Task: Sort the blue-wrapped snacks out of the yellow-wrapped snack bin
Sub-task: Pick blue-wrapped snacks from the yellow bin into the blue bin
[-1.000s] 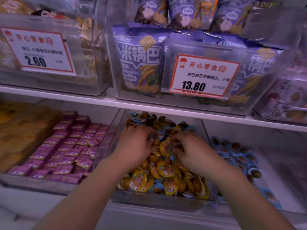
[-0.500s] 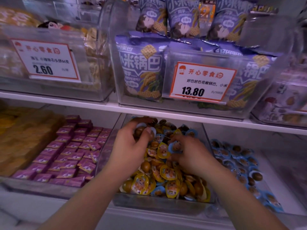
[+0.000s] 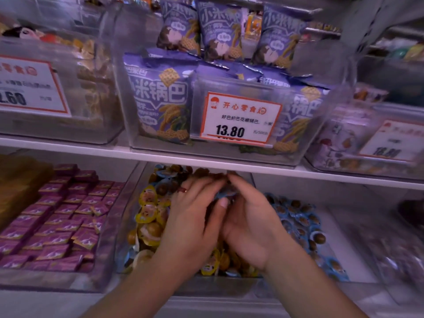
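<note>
The blue snacks (image 3: 226, 194) are small sealed cups, each with a round brown sweet under a blue film lid, and one lot of them sits between the two hands near the back of the middle bin (image 3: 128, 203); others lie scattered among the yellow snacks (image 3: 146, 212) in that bin, at its far end and along its front edge. They look light and slick, with a stiff little cup and a thin crinkly rim, so they should slip and shift in a loose heap; the best hold is likely a pinch across the rim or the cup's sides, not on the domed film, and several can probably be gathered at once. The left hand (image 3: 195, 228) lies over the pile with fingers (image 3: 206, 187) nearly straight, thumb laid toward the blue wrapper. The right hand (image 3: 250, 223) is cupped, its fingers curled in toward the same spot; the blur there keeps me from saying whether either hand truly grips a cup, though the right appears to cradle some. Just right of the bin is a tray of blue cups (image 3: 302, 223), the likely place for them. To the left are purple packets (image 3: 57, 216), and above the shelf (image 3: 206, 160) stand purple bags (image 3: 158, 99) behind a price tag (image 3: 239, 120).
</note>
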Motion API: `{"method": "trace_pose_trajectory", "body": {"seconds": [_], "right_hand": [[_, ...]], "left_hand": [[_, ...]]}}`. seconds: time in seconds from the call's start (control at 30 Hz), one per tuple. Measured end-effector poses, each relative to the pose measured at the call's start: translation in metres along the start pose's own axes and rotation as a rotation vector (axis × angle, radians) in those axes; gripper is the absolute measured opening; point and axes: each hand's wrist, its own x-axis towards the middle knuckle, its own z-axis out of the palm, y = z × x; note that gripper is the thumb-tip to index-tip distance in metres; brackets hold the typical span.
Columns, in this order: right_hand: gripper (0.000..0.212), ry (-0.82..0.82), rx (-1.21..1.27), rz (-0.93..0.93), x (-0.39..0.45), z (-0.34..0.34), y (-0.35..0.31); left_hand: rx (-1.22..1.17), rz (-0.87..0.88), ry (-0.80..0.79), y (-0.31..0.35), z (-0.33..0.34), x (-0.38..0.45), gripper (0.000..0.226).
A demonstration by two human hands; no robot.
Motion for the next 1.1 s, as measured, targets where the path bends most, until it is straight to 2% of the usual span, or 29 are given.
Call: {"method": "trace_pose_trajectory", "body": {"seconds": [0.07,0.13,0.2,0.27,0.3,0.33,0.4,0.53,0.63,0.7,0.77,0.87,0.93,1.0,1.03,1.1], "right_hand": [[0.044,0.103,-0.033,-0.034,-0.008,-0.001,0.000],[0.039,0.220,-0.104,-0.125,-0.014,-0.011,0.001],[0.025,0.258,-0.153,-0.220,-0.022,-0.022,-0.003],[0.011,0.289,-0.181,-0.269,-0.031,-0.037,-0.014],[0.010,0.306,-0.201,-0.279,-0.036,-0.045,-0.021],[0.009,0.320,-0.229,-0.286,-0.041,-0.053,-0.029],[0.009,0.369,-0.318,-0.292,-0.047,-0.076,-0.046],[0.024,0.532,-0.663,-0.219,-0.062,-0.133,-0.082],[0.016,0.615,-0.998,0.002,-0.077,-0.178,-0.101],[0.012,0.672,-1.250,0.048,-0.080,-0.200,-0.105],[0.012,0.732,-1.319,-0.045,-0.076,-0.209,-0.106],[0.010,0.799,-1.307,-0.330,-0.063,-0.200,-0.108],[0.021,0.766,-1.213,-0.537,-0.055,-0.174,-0.101],[0.025,0.639,-1.135,-0.701,-0.048,-0.138,-0.086],[0.022,0.554,-1.186,-0.776,-0.048,-0.119,-0.075],[0.022,0.296,-1.466,-0.887,-0.049,-0.083,-0.050]], "left_hand": [[0.001,0.010,-0.143,0.006,0.009,-0.001,0.055],[-0.103,0.044,-0.220,0.012,0.018,-0.004,0.061],[-0.398,0.004,-0.216,0.021,0.026,-0.006,0.060],[-0.824,-0.107,-0.194,0.032,0.032,-0.007,0.059],[-0.951,-0.133,-0.191,0.034,0.035,-0.008,0.059],[-0.973,-0.125,-0.202,0.036,0.037,-0.008,0.060],[-0.809,-0.084,-0.240,0.035,0.041,-0.009,0.058],[-0.335,-0.062,-0.216,0.017,0.045,-0.006,0.039],[-0.223,-0.071,-0.214,0.010,0.045,-0.003,0.034],[-0.190,-0.046,-0.214,0.009,0.042,-0.002,0.029],[-0.167,-0.019,-0.218,0.007,0.034,0.000,0.026],[-0.117,0.005,-0.275,0.000,0.013,0.001,0.028],[-0.031,0.053,-0.311,-0.008,-0.006,-0.002,0.031],[0.061,0.077,-0.339,-0.017,-0.026,-0.007,0.031],[0.088,0.083,-0.352,-0.021,-0.035,-0.009,0.030],[0.111,0.097,-0.379,-0.028,-0.050,-0.015,0.028]]}}
